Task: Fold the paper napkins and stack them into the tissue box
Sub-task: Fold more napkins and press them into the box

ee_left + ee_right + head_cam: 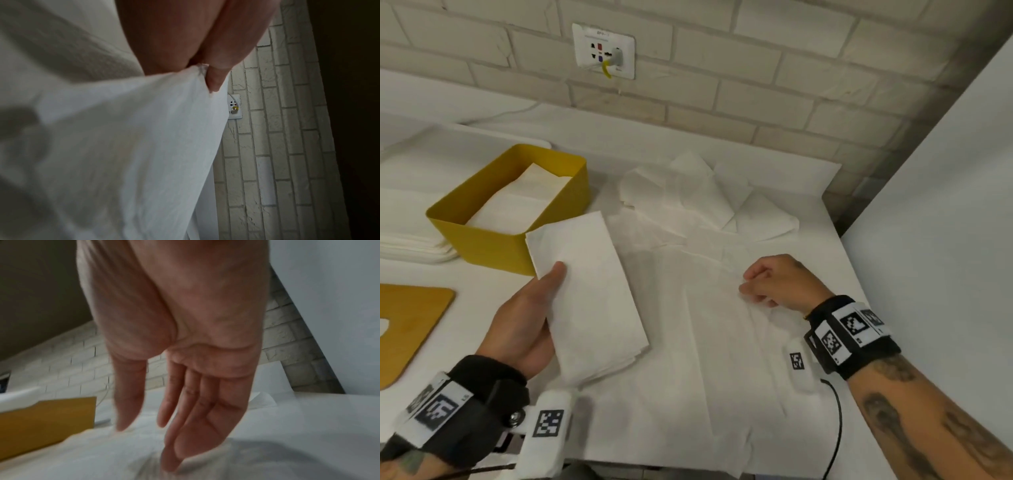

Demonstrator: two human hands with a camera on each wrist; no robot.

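Observation:
My left hand [530,315] holds a folded white napkin [592,291] just above the table, thumb [216,78] on top and the other fingers hidden beneath it. In the left wrist view the napkin [133,146] fills most of the frame. The napkin's far end lies close to the front right corner of the yellow tissue box [493,240], which holds folded napkins [517,202]. My right hand [767,284] is to the right, its fingertips [170,464] touching an unfolded napkin [715,342] spread flat on the table. It grips nothing. The box [47,418] also shows at left in the right wrist view.
Several loose crumpled napkins [705,195] lie behind the flat one. A wooden lid [410,325] lies at the left front, and a stack of white sheets [414,246] sits left of the box. A brick wall with a socket [604,51] stands behind; a white panel [945,205] bounds the right.

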